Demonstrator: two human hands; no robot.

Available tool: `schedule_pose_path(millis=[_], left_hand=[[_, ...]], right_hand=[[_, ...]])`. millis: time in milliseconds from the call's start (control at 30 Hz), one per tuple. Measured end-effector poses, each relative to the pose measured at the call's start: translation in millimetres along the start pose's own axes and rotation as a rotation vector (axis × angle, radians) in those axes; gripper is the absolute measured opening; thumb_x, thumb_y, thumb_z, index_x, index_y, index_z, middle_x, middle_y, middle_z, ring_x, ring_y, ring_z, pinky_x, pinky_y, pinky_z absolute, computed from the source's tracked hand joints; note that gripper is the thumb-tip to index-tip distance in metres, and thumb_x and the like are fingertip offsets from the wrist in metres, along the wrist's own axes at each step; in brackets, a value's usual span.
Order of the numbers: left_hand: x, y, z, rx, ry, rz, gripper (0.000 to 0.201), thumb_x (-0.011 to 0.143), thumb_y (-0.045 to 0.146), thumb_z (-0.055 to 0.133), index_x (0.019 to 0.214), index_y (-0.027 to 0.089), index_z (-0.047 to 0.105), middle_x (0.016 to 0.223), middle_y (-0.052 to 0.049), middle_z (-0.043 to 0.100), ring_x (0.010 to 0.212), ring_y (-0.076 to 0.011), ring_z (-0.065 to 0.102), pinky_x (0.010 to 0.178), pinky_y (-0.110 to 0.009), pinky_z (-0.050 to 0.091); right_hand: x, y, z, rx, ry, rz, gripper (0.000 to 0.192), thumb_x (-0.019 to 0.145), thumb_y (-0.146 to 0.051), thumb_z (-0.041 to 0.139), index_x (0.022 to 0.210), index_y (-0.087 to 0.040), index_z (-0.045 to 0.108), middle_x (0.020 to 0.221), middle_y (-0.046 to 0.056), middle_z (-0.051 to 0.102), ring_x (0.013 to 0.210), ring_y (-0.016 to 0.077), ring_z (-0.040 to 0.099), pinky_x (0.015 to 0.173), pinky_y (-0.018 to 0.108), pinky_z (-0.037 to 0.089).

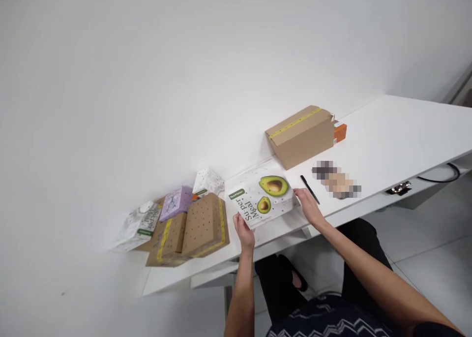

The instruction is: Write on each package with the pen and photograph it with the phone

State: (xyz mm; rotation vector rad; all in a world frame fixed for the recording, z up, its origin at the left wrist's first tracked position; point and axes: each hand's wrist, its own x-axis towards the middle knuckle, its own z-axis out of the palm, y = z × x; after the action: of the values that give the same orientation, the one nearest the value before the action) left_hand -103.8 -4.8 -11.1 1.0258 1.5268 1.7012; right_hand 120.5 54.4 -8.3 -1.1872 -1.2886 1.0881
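A white carton (pixel 258 194) printed with two avocado halves and the words "Su-per Meal" is held between my two hands above the white table. My left hand (pixel 244 231) grips its near left corner, fingers partly hidden beneath it. On its right edge, my right hand (pixel 308 205) has closed with fingers around the side. Just right of the carton lies a black pen (pixel 309 188), close to my right hand but apart from it.
A large taped cardboard box (pixel 304 137) stands behind, with an orange box (pixel 340 133) beside it. At left are stacked cardboard boxes (pixel 202 226), a purple box (pixel 176 202) and white cartons (pixel 136 224). A blurred-out patch (pixel 337 180) lies on the table (pixel 405 135); a wall rises behind.
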Motion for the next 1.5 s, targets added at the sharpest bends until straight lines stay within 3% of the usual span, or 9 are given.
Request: schedule_pose_path(millis=[100, 200, 367, 500, 667, 867, 1000, 1200, 1500], left_hand=[[-8, -5, -3.6, -0.204, 0.11, 0.015, 0.039, 0.079, 0.059, 0.057, 0.088, 0.021, 0.062, 0.089, -0.004, 0.065, 0.097, -0.0215, 0.062, 0.09, -0.036, 0.048], [-13, 7, -4.4, -0.298, 0.064, -0.08, 0.051, 0.082, 0.064, 0.051, 0.105, 0.02, 0.064, 0.108, -0.008, 0.067, 0.108, -0.0234, 0.06, 0.092, -0.036, 0.048], [-9, 32, -11.7, -0.228, 0.001, -0.26, 0.069, 0.084, 0.073, 0.038, 0.131, 0.026, 0.054, 0.137, -0.011, 0.055, 0.123, -0.0267, 0.054, 0.087, -0.037, 0.052], [1, 51, -11.4, -0.128, -0.073, -0.331, 0.057, 0.085, 0.065, 0.047, 0.124, 0.025, 0.06, 0.134, -0.008, 0.058, 0.124, -0.027, 0.053, 0.092, -0.039, 0.052], [0, 61, -4.4, -0.207, -0.15, -0.124, 0.043, 0.079, 0.037, 0.064, 0.119, 0.021, 0.061, 0.133, -0.009, 0.058, 0.129, -0.0257, 0.047, 0.105, -0.036, 0.042], [-16, 28, -4.1, -0.206, -0.106, -0.057, 0.04, 0.064, 0.014, 0.064, 0.102, 0.024, 0.059, 0.103, -0.002, 0.066, 0.101, -0.019, 0.061, 0.087, -0.03, 0.048], [-26, 14, -7.6, -0.245, -0.068, -0.127, 0.037, 0.065, 0.021, 0.059, 0.101, 0.023, 0.059, 0.106, -0.004, 0.066, 0.104, -0.0212, 0.06, 0.088, -0.033, 0.047], [-25, 28, -12.6, -0.288, -0.045, -0.298, 0.053, 0.083, 0.049, 0.049, 0.13, 0.025, 0.05, 0.137, -0.01, 0.054, 0.123, -0.0259, 0.052, 0.088, -0.035, 0.049], [4, 50, -8.4, 0.159, -0.087, -0.266, 0.07, 0.084, 0.055, 0.057, 0.144, 0.026, 0.036, 0.152, -0.011, 0.035, 0.137, -0.0286, 0.038, 0.105, -0.04, 0.042]], right_hand=[[-8, 7, -6, -0.048, -0.027, 0.021, 0.051, 0.091, -0.062, 0.028, 0.089, -0.022, 0.059, 0.093, 0.007, 0.064, 0.094, 0.0231, 0.058, 0.087, 0.038, 0.045], [-16, 10, -14, -0.035, -0.069, 0.053, 0.055, 0.091, -0.063, 0.026, 0.092, -0.021, 0.061, 0.099, 0.007, 0.066, 0.095, 0.0227, 0.059, 0.089, 0.038, 0.046], [-22, 1, -19, 0.013, -0.064, 0.128, 0.061, 0.089, -0.066, 0.028, 0.115, -0.021, 0.06, 0.123, 0.012, 0.061, 0.114, 0.0268, 0.056, 0.094, 0.043, 0.046], [-16, -27, -16, -0.018, -0.043, 0.068, 0.053, 0.087, -0.061, 0.04, 0.117, -0.023, 0.061, 0.124, 0.011, 0.061, 0.113, 0.0275, 0.056, 0.095, 0.044, 0.045], [-6, -49, -15, 0.014, -0.108, -0.025, 0.044, 0.082, -0.041, 0.053, 0.123, -0.024, 0.058, 0.128, 0.007, 0.059, 0.119, 0.0262, 0.053, 0.099, 0.041, 0.042], [-11, -18, -15, 0.163, -0.097, 0.016, 0.047, 0.067, -0.024, 0.052, 0.114, -0.021, 0.058, 0.126, 0.008, 0.061, 0.119, 0.0253, 0.053, 0.096, 0.041, 0.044], [-22, 4, -18, 0.198, -0.095, 0.108, 0.047, 0.065, -0.021, 0.046, 0.108, -0.02, 0.062, 0.112, 0.007, 0.068, 0.108, 0.0256, 0.059, 0.091, 0.042, 0.048], [-22, 15, -29, 0.242, -0.061, 0.203, 0.035, 0.079, -0.031, 0.046, 0.107, -0.021, 0.066, 0.115, 0.007, 0.067, 0.115, 0.0263, 0.057, 0.098, 0.043, 0.045], [-7, -36, -23, -0.031, 0.011, 0.129, 0.06, 0.083, -0.058, 0.05, 0.133, -0.023, 0.051, 0.141, 0.012, 0.047, 0.122, 0.0295, 0.051, 0.1, 0.047, 0.043]])
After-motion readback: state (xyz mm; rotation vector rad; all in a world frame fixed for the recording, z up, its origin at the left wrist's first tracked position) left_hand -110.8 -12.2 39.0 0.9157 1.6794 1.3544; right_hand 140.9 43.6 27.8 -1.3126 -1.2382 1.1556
